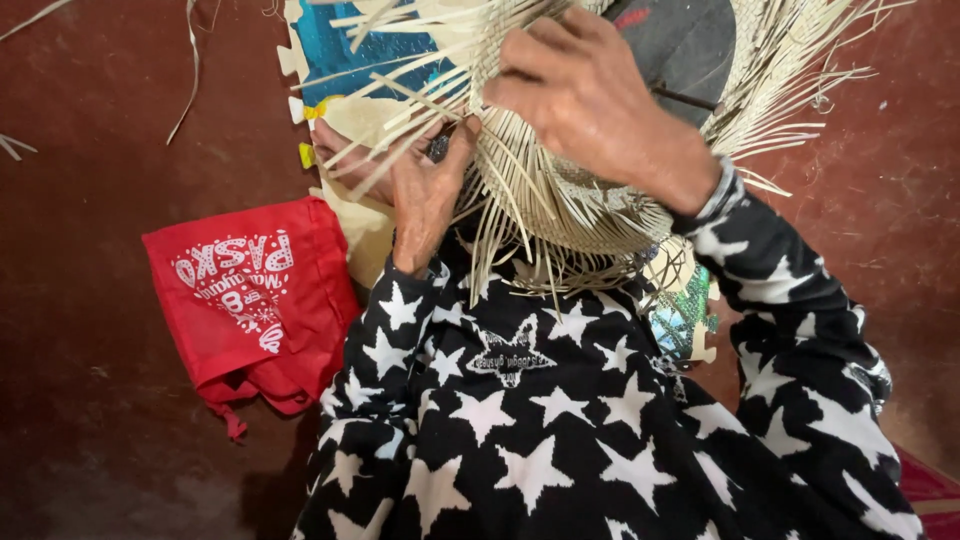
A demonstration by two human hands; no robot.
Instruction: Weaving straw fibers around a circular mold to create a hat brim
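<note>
A half-woven piece of pale straw [560,200], rounded like a hat crown, rests above my lap with many loose strips fanning out at the top and right. My left hand [415,185] pinches several strips at its left edge, thumb up against the weave. My right hand [585,90] lies over the top of the woven crown, fingers curled onto the strips. Both arms wear black sleeves with white stars [520,420].
A red cloth bag [250,300] with white print lies on the dark red floor [100,200] to the left. A blue and cream foam puzzle mat [340,60] sits under the weaving. Stray straw strips [190,70] lie at the top left.
</note>
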